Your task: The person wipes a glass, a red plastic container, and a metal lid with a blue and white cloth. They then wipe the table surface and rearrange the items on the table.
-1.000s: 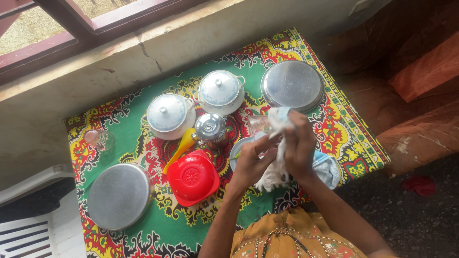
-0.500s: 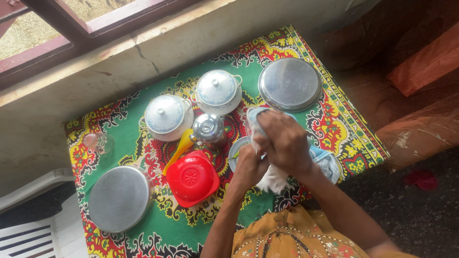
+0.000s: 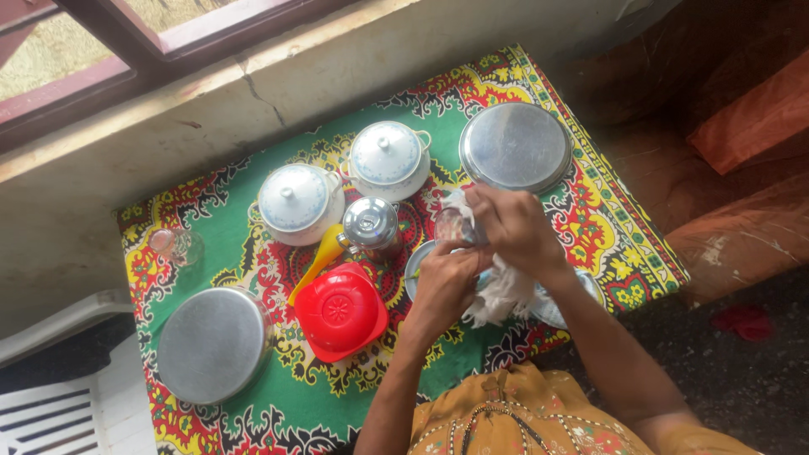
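My left hand grips a clear drinking glass from below, over the middle of the table. My right hand is closed on a white cloth that is pressed against the glass; the cloth's loose end hangs down between my wrists. Under my hands lies a steel plate, mostly hidden. A small steel lidded pot stands just left of the glass.
A patterned green, red and yellow cloth covers the table. On it stand two white lidded tureens, two covered steel pans, a red plastic lid, a yellow spoon and another glass. A wall and window sill run behind.
My right hand, which held the cloth up over the glass, has come down and turned around it with the cloth. The left hand stays under the glass.
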